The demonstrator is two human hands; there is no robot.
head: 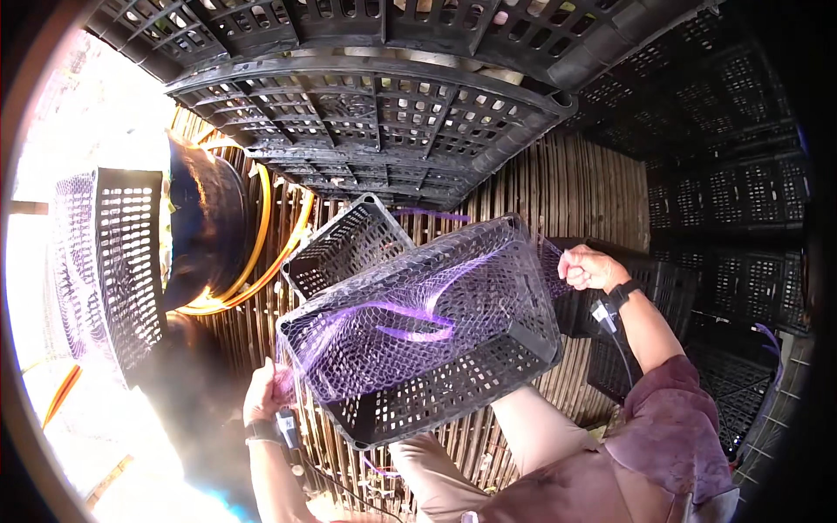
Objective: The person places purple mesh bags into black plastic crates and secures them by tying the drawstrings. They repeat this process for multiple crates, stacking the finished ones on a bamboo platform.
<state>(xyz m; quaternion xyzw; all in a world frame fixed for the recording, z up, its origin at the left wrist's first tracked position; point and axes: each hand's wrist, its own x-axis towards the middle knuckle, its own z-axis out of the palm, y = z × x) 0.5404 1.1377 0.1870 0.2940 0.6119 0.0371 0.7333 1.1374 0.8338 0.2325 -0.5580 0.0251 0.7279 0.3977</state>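
A black plastic crate (444,399) lies tilted across the middle, in front of my legs. Purple plastic netting (392,353) is stretched over much of its opening, with a thicker bunched fold in the middle. My left hand (263,391) is closed on the netting at the crate's lower left corner. On the other side, my right hand (592,267) grips the netting just beyond the crate's right end. The lower strip of the opening has no net over it. Both wrists wear dark bands with a small device.
Stacked black crates (379,111) rise beyond, with more crates (732,189) at the right. A smaller-looking crate (346,248) sits behind the netted one. At left are a dark round tub (206,222), yellow hoses (265,222) and a netted crate (127,255). The floor is slatted (562,183).
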